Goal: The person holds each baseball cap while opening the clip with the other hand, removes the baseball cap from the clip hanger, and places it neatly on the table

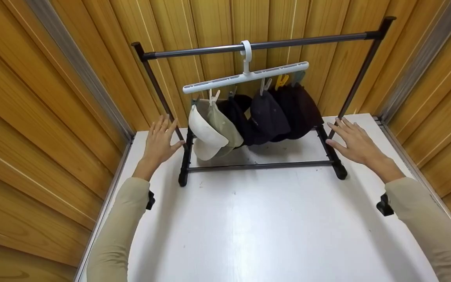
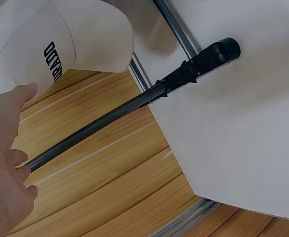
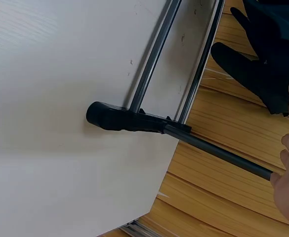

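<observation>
A dark metal garment rack (image 1: 307,40) carries a white clip hanger (image 1: 274,71) on its top bar. Several caps hang from it by clips: a white cap (image 1: 206,127) with dark lettering, a grey-green cap (image 1: 225,126), a navy cap (image 1: 268,113) and other dark caps (image 1: 307,109) to the right. Fingers spread, my left hand (image 1: 159,141) is at the rack's left upright, its thumb overlapping the white cap in the left wrist view. At the right upright, my right hand (image 1: 354,141) also has its fingers extended. Neither hand grips anything.
The rack's feet (image 1: 340,170) stand on a white surface (image 1: 257,227). Wood-plank panels (image 1: 37,117) rise on the left, right and behind. Yellow (image 1: 282,81) and pale clips (image 1: 214,97) show along the hanger.
</observation>
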Demonstrator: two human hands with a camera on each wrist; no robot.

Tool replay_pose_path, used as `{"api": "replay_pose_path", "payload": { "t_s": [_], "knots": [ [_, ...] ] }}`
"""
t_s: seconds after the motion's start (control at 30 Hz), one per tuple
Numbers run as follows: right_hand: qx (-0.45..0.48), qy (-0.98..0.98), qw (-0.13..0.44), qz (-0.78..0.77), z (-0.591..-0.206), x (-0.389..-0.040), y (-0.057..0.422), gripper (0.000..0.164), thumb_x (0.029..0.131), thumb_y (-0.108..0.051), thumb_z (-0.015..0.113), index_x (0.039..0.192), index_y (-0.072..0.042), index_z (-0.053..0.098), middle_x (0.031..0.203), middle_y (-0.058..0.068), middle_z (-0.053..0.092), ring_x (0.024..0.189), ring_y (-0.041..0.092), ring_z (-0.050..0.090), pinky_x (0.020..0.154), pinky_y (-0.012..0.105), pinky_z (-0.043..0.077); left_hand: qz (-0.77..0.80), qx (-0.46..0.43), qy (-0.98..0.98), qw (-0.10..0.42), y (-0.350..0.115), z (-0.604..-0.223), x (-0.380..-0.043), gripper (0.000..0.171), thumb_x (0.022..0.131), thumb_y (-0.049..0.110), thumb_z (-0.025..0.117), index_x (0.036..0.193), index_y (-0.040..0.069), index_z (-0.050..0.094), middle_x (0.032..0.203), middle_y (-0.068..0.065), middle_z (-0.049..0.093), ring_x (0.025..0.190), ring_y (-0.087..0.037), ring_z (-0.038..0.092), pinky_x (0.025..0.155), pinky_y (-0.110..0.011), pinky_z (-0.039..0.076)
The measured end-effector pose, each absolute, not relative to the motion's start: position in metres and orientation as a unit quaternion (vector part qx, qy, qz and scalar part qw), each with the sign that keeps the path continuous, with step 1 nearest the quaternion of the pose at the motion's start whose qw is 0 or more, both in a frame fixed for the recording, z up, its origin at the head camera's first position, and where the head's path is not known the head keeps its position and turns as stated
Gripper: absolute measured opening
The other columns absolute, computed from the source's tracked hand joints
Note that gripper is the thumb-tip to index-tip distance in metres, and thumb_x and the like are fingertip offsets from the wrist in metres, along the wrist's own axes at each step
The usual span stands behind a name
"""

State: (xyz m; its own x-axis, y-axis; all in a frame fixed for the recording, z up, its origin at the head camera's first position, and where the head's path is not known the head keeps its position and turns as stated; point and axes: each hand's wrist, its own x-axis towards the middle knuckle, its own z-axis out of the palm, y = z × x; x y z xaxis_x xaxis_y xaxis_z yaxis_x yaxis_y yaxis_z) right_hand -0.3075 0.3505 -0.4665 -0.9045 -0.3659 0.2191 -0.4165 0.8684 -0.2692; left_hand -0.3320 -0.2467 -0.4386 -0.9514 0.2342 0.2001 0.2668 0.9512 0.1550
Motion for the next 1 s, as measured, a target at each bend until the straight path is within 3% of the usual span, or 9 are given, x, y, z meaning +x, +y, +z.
{"api": "replay_pose_path", "payload": {
  "t_s": [0.4, 1.0],
  "knots": [
    [0.257, -0.949, 0.124, 0.137, -0.451, -0.327, 0.352, 0.059, 0.104, -0.036, 0.058, 0.152, -0.003, 0.046, 0.156, 0.033, 0.039, 0.141, 0.055, 0.039, 0.109, 0.073, 0.032, -0.094, -0.099, -0.986, 0.096, -0.223, -0.429, -0.311, 0.079, 0.098, 0.042, 0.066, 0.161, 0.009, 0.032, 0.166, -0.021, 0.030, 0.156, -0.040, 0.025, 0.128, -0.059, 0.015],
    [0.322, -0.922, 0.133, 0.168, -0.437, -0.346, 0.332, 0.055, 0.104, -0.033, 0.060, 0.151, -0.006, 0.048, 0.153, 0.028, 0.047, 0.138, 0.049, 0.044, 0.110, 0.070, 0.035, -0.093, -0.079, -0.985, 0.125, -0.187, -0.412, -0.293, 0.074, 0.097, 0.043, 0.068, 0.158, 0.011, 0.039, 0.163, -0.019, 0.038, 0.150, -0.040, 0.036, 0.122, -0.061, 0.027]
  ]
}}
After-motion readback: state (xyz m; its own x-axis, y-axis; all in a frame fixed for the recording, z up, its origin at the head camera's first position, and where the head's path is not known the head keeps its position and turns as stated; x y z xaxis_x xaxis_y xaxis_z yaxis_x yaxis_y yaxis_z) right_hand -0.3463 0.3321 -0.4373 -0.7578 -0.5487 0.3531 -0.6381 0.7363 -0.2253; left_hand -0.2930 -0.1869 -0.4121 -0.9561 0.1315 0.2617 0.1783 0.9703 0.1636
